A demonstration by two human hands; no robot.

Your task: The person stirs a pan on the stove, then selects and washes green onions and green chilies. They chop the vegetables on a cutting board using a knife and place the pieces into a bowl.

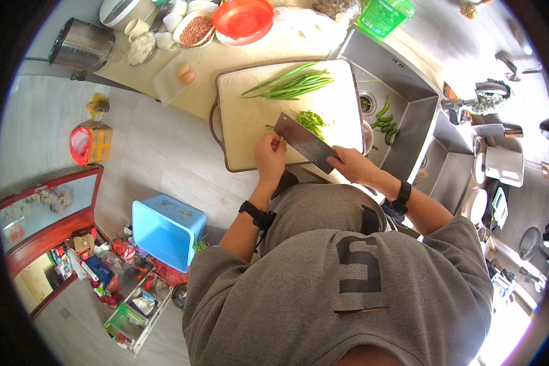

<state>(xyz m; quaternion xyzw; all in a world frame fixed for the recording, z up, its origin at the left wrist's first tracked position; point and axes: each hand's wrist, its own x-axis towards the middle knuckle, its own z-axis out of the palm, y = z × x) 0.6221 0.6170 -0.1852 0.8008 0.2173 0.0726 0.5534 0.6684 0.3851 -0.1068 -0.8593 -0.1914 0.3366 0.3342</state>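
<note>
My right hand (353,164) grips the handle end of a wide cleaver (305,142), whose blade slants over a white cutting board (247,151) with a dark rim. At the blade's far end, my left hand (271,148) pinches a small piece that looks pale green; its kind cannot be told. Cut green peppers (312,122) lie just behind the blade, partly hidden by it. A bundle of long green stalks, perhaps garlic chives or scallions (297,87), rests across the upper part of the board.
Right of the board, a steel sink (393,68) holds several whole green peppers (386,123). Two brown eggs (185,74) lie on the counter to the left. Behind stand a bowl of peanuts (196,30) and a red basin (243,18). A blue bin (167,228) stands on the floor.
</note>
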